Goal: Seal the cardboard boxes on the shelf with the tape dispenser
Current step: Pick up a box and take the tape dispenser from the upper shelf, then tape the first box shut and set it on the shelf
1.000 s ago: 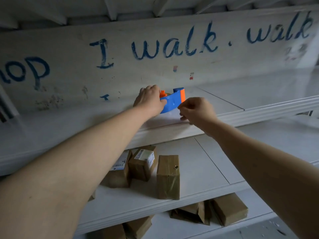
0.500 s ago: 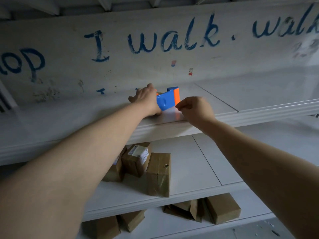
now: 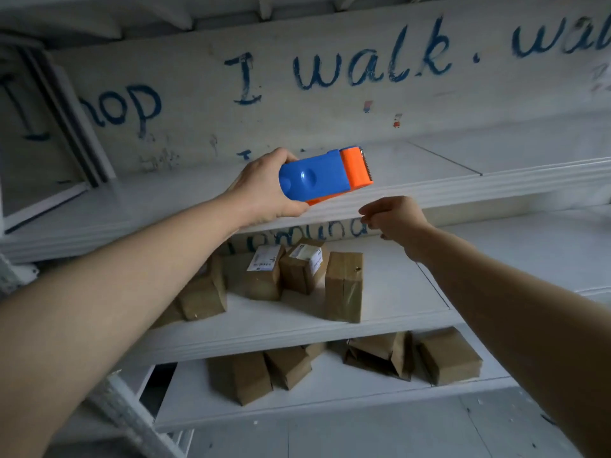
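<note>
My left hand point(image 3: 264, 190) grips a blue and orange tape dispenser point(image 3: 325, 176) and holds it in the air in front of the top shelf point(image 3: 463, 188), its orange toothed end pointing right. Just below and to the right, my right hand point(image 3: 396, 219) hangs with curled fingers; whether it pinches anything I cannot tell. Several brown cardboard boxes point(image 3: 344, 285) stand on the middle shelf point(image 3: 297, 328) beneath the dispenser, two of them with white labels. More boxes point(image 3: 449, 355) lie on the bottom shelf point(image 3: 330, 404).
A white back wall point(image 3: 330, 104) with blue handwriting rises behind the top shelf. A white frame point(image 3: 66, 120) leans at the far left. Grey floor point(image 3: 396, 434) lies below the shelves. A white metal upright point(image 3: 132, 421) runs at the lower left.
My left hand has lifted the tape dispenser off the top shelf and brought it toward me. My right hand has dropped below the shelf edge. The camera has tilted down.
</note>
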Demonstrator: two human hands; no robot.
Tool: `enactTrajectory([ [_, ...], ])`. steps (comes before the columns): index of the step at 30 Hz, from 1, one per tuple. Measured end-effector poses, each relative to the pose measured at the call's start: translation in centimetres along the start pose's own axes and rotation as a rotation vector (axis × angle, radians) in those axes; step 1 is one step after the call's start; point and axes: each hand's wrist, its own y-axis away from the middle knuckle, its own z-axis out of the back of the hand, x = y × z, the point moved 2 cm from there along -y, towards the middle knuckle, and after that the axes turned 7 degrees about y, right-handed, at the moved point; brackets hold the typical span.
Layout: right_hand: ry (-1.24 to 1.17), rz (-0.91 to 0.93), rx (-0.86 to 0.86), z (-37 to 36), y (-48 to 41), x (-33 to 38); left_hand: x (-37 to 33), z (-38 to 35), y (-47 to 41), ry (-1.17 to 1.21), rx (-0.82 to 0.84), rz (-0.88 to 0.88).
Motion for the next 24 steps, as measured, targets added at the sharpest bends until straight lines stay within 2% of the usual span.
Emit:
enactTrajectory([
  [2,-0.095,-0.067,0.075,-0.9,1.8,-0.3,0.3,0.1,2.1,0.009,0.032,0.001],
  [6,-0.475,-0.244,0.216,-2.3,4.8,-2.0,2.2,-1.7,5.5,-0.033,0.143,0.048],
  [8,-0.564,-0.288,0.294,-2.7,6.1,-3.3,3.4,-3.3,6.9,-0.056,0.221,0.07],
  [11,-0.557,-0.347,0.365,-3.2,7.7,-5.4,5.0,-5.6,8.4,-0.054,0.315,0.101],
  [15,-0.602,-0.492,0.341,-4.0,8.0,-8.5,6.9,-8.8,9.5,0.011,0.399,0.15],
  [19,-0.51,-0.549,0.344,-4.6,7.3,-11.3,8.2,-11.5,9.6,0.046,0.47,0.174],
  [24,-0.36,-0.523,0.228,-5.4,5.2,-12.6,9.2,-13.2,8.5,-0.117,0.515,0.116],
])
